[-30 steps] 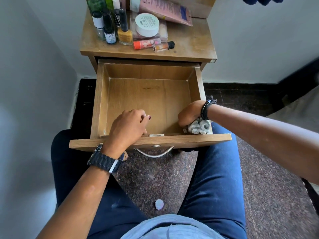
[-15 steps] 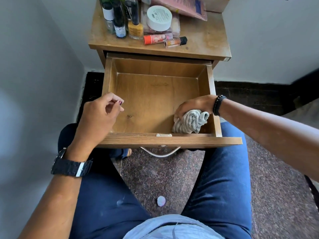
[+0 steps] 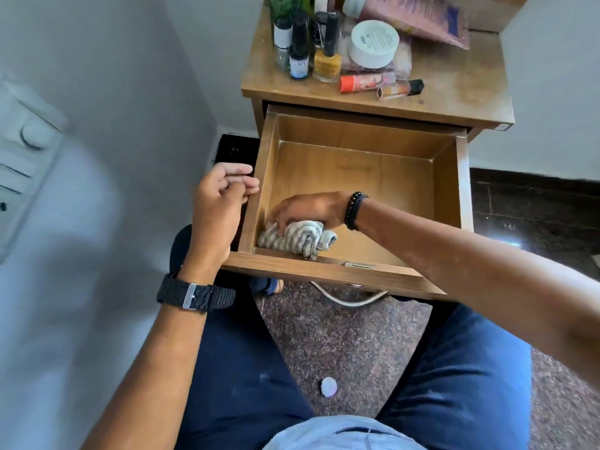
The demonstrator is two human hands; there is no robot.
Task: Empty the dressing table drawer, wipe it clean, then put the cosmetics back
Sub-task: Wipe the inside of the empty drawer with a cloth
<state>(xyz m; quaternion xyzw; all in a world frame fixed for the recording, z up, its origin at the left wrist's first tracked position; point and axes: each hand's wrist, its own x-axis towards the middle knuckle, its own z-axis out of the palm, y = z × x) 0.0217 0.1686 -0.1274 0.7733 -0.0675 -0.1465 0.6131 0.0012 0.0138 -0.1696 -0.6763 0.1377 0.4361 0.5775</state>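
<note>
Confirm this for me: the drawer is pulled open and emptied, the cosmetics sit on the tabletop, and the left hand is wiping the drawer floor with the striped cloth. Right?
Not quite. The head view shows the right hand pressing the striped cloth on the drawer floor; the left hand hovers outside the drawer's left wall, holding nothing that shows. The rest stands: the drawer is open and emptied, with the cosmetics on the tabletop.

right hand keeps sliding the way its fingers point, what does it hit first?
Probably the drawer's left wall. The right hand presses the cloth on the drawer floor, fingers pointing left, and nothing lies between. Remaining gap unclear.
</note>
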